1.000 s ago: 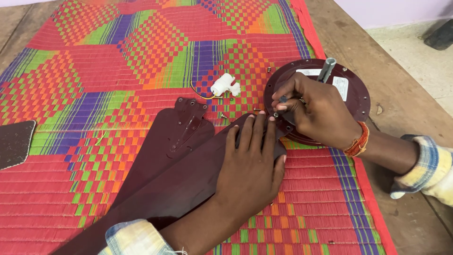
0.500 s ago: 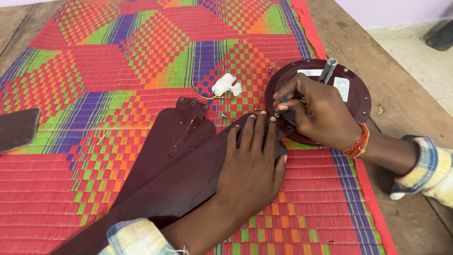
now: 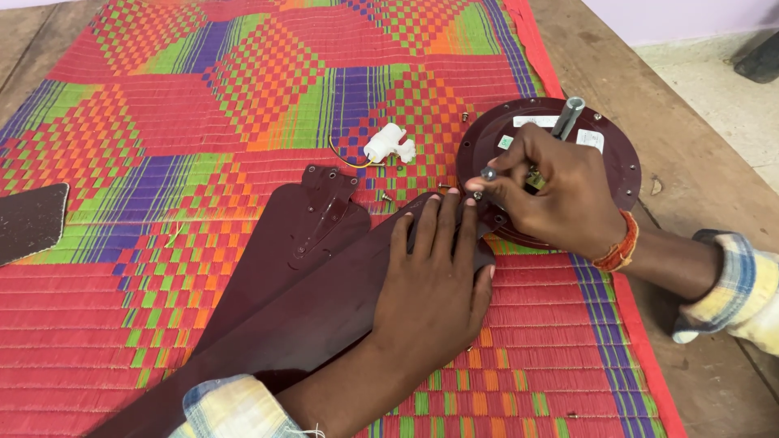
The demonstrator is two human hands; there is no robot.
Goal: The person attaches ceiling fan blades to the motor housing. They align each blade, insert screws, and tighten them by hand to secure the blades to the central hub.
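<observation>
Dark maroon fan blade (image 3: 308,324) flat on mat, near-centre, tip touching round maroon motor (image 3: 617,162) at right; small screw (image 3: 489,173) above joint.

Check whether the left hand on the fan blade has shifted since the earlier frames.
No. The left hand lies flat on the fan blade, fingertips beside the round motor housing exactly as before; the right hand grips a small tool there.
</observation>
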